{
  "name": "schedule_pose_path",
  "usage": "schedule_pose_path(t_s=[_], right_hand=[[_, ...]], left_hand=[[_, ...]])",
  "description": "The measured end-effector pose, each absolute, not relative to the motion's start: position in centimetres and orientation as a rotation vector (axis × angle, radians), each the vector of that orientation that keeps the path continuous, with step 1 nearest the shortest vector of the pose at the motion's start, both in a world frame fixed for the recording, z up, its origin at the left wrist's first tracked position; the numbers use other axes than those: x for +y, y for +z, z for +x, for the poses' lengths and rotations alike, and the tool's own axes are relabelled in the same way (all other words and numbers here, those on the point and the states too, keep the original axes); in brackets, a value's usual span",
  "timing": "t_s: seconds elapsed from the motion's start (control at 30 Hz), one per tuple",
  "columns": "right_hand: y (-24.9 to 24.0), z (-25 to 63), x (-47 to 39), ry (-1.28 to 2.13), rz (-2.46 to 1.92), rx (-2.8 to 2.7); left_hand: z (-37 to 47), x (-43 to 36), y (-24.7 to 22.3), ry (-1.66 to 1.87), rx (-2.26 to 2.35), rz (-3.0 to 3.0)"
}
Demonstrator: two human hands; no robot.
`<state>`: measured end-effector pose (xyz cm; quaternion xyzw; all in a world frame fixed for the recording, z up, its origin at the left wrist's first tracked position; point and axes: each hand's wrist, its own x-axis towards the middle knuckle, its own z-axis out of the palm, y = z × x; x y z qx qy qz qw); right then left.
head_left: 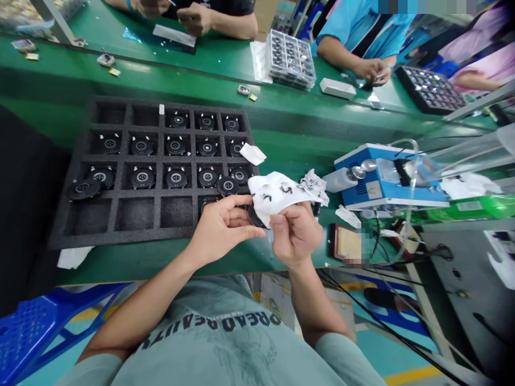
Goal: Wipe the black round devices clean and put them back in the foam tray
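Observation:
My left hand (pixel 219 228) is closed round the edge of a round black watch case (pixel 254 215), which is mostly covered by a white wiping cloth (pixel 285 192) with black smudges. Pinched in my right hand (pixel 296 233) is the lower edge of that cloth, pressed near the case. Just left of my hands lies a black foam tray (pixel 108 236) with square compartments. Several round black watch cases (pixel 176 178) sit in it with their sensor backs up. One more case (pixel 228 186) rests across a divider near my left fingers.
A blue machine (pixel 362 185) stands at the right, with a dispenser bottle (pixel 341 179) and crumpled wipes (pixel 314 185) beside it. A sponge in a brown holder (pixel 348 244) lies near the front edge. Across the bench, other people work near a clear parts box (pixel 292 59).

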<state>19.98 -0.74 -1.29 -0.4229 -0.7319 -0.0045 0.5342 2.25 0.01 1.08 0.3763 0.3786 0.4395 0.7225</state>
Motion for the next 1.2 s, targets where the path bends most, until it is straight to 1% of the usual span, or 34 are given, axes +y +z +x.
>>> schedule_pose_path(t_s=[0.23,0.4,0.53,0.77,0.93,1.2], right_hand=[[-1.6,20.7,-2.8,-0.023,-1.016,-1.692],[-0.5,19.1,-1.3,-0.049,-0.953,-1.773],[-0.8,19.9,-0.5,-0.056,-0.969,-1.753],[-1.4,20.7,-2.7,-0.056,-0.979,-1.715],[-1.0,20.2,-2.4,0.053,-0.924,-1.755],[-1.9,21.2,-1.4,0.23,-0.847,-1.725]], left_hand=[[2.1,0.3,1.2,0.967,0.855,0.8],[2.0,0.4,1.1,0.935,0.785,0.819],[2.1,0.1,0.9,0.994,0.804,0.813],[2.0,0.2,1.0,0.999,0.842,0.844],[2.0,0.3,1.0,0.968,0.848,0.893],[2.0,0.2,1.0,0.964,0.839,0.879]])
